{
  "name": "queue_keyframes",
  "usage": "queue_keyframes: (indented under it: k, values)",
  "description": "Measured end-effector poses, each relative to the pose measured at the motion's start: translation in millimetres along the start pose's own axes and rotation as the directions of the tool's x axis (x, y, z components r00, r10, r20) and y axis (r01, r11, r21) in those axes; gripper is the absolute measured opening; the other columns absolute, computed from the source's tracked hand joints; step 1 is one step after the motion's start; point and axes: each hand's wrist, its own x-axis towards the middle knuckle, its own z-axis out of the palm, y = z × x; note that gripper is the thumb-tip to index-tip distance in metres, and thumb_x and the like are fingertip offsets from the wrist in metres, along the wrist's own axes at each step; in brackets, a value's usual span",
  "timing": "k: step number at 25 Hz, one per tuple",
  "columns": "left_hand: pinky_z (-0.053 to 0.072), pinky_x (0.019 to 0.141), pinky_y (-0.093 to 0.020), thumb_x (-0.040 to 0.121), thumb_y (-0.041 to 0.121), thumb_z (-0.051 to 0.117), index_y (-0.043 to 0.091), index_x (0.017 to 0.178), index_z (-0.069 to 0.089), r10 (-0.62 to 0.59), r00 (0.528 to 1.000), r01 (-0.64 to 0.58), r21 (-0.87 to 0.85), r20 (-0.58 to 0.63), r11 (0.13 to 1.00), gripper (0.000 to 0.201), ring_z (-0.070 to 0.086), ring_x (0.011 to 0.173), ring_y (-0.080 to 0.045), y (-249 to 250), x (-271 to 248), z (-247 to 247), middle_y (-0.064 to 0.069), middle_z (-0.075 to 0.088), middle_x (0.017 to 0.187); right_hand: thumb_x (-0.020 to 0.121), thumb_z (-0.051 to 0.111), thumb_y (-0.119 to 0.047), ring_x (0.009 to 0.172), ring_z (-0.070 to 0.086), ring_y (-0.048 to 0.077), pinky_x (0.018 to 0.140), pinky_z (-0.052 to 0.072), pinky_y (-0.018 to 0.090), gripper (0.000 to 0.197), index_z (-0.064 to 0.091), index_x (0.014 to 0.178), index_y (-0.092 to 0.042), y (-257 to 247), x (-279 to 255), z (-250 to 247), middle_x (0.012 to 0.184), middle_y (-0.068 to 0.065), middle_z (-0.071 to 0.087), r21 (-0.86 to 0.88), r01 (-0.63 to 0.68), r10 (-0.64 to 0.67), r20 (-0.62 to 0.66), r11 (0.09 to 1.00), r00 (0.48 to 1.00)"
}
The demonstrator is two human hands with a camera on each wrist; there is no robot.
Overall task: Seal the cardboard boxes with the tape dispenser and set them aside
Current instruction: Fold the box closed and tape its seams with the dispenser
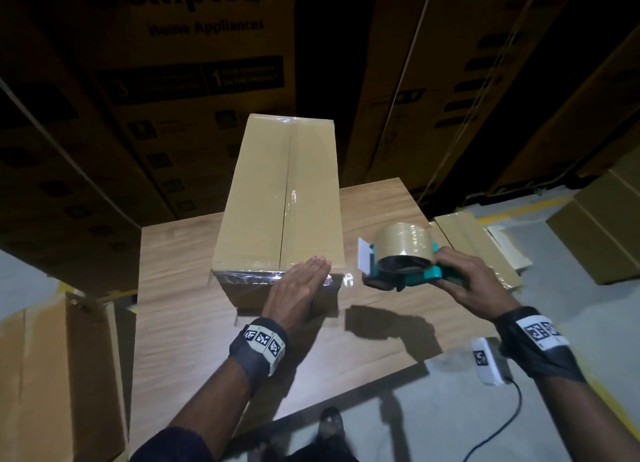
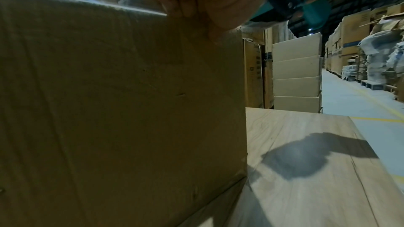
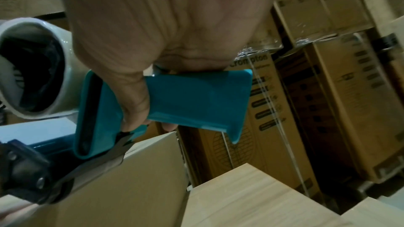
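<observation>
Cardboard box (image 1: 280,198): on table (image 1: 180,323), top seam taped; your left hand (image 1: 298,288) lies flat on its near edge (pressing tape end, likely). Tape dispenser (image 1: 401,260): gripped in your right hand (image 1: 474,285), beside it. Next: set box aside

Printed marks on the stacked cartons

The large carton (image 1: 194,56) behind the bench reads "...ompton" and "Home Appliances", with the digits "3" and "1" in a dark panel; its small print is illegible. Another stacked carton (image 3: 260,103) reads "Crompton".
</observation>
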Motion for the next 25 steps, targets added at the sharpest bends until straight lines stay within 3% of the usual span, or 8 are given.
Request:
queue_keyframes:
  k: [2,3,5,8,11,16,23,25]
  values:
    - [0.038,0.107,-0.042,0.043,-0.021,0.085,0.007,0.134,0.066,-0.002,1.000,0.002,-0.015,0.001,1.000,0.097,0.067,0.121,-0.025,0.0,-0.3,-0.3,-0.014,0.067,0.133,0.090,0.073,-0.022,0.108,0.062,0.008,0.089,0.058,0.048,0.026,0.064,0.111,-0.035,8.5,-17.3,-17.8,0.115,-0.022,0.062,0.044,-0.026,0.027,-0.006,0.999,1.000]
    - [0.038,0.107,-0.043,0.044,-0.020,0.086,0.007,0.135,0.066,-0.003,1.000,0.003,-0.022,0.004,1.000,0.097,0.067,0.122,-0.024,-0.4,-0.3,-0.1,-0.013,0.067,0.134,0.091,0.069,-0.039,0.109,0.063,0.010,0.089,0.058,0.046,0.023,0.065,0.112,-0.031,9.8,-23.3,-24.7,0.115,-0.020,0.063,0.048,-0.029,0.029,-0.009,0.998,1.000]
    - [0.037,0.109,-0.044,0.046,-0.020,0.085,0.007,0.138,0.063,-0.001,1.000,0.002,-0.043,0.020,0.999,0.099,0.065,0.124,-0.025,-1.8,-1.5,2.8,-0.013,0.065,0.137,0.091,0.055,-0.065,0.109,0.063,0.010,0.089,0.058,0.041,0.044,0.066,0.114,-0.030,12.4,-27.7,-27.3,0.116,-0.020,0.063,0.027,-0.016,0.017,-0.016,1.000,1.000]
    - [0.036,0.111,-0.046,0.046,-0.019,0.084,0.006,0.140,0.061,-0.001,1.000,0.002,-0.058,0.024,0.998,0.100,0.063,0.128,-0.026,-3.0,-3.3,4.9,-0.014,0.063,0.140,0.090,0.066,-0.041,0.105,0.063,0.005,0.087,0.059,0.041,0.021,0.061,0.110,-0.040,22.3,-21.3,-8.5,0.117,-0.026,0.060,-0.016,-0.017,0.017,0.021,1.000,1.000]
    - [0.033,0.113,-0.049,0.044,-0.019,0.082,0.005,0.142,0.058,-0.011,0.999,0.014,-0.070,0.033,0.997,0.104,0.060,0.130,-0.028,-2.9,-3.5,8.7,-0.015,0.060,0.143,0.089,0.075,-0.018,0.095,0.061,0.006,0.082,0.059,0.040,0.045,0.057,0.119,-0.046,38.5,-15.8,21.3,0.117,-0.026,0.058,-0.109,-0.042,0.048,0.059,0.993,0.997]
    - [0.031,0.111,-0.057,0.052,-0.003,0.090,0.004,0.142,0.058,-0.015,0.999,0.018,-0.093,0.036,0.995,0.097,0.059,0.131,-0.032,0.1,-3.9,7.7,-0.017,0.059,0.144,0.094,0.069,-0.016,0.106,0.063,0.026,0.088,0.052,0.039,0.052,0.049,0.139,-0.033,59.5,-5.3,69.2,0.138,-0.001,0.058,-0.213,-0.110,0.152,0.194,0.971,0.969]
    - [0.034,0.115,-0.053,0.064,-0.010,0.075,0.010,0.147,0.053,-0.064,0.997,0.069,-0.129,0.043,0.989,0.089,0.052,0.138,-0.031,0.8,-5.5,13.5,-0.014,0.053,0.150,0.091,0.064,-0.009,0.110,0.061,0.029,0.093,0.050,0.039,0.057,0.046,0.143,-0.025,57.4,17.2,107.9,0.135,0.007,0.060,-0.201,-0.069,0.122,0.264,0.977,0.957]
    - [0.034,0.114,-0.055,0.066,-0.007,0.067,0.008,0.146,0.054,-0.056,0.998,0.059,-0.115,0.029,0.992,0.083,0.054,0.137,-0.032,3.4,-3.6,10.3,-0.015,0.054,0.149,0.091,0.062,-0.009,0.110,0.060,0.030,0.095,0.046,0.039,0.056,0.046,0.141,-0.029,59.8,21.8,109.5,0.131,0.008,0.060,-0.291,-0.025,0.125,0.330,0.956,0.936]
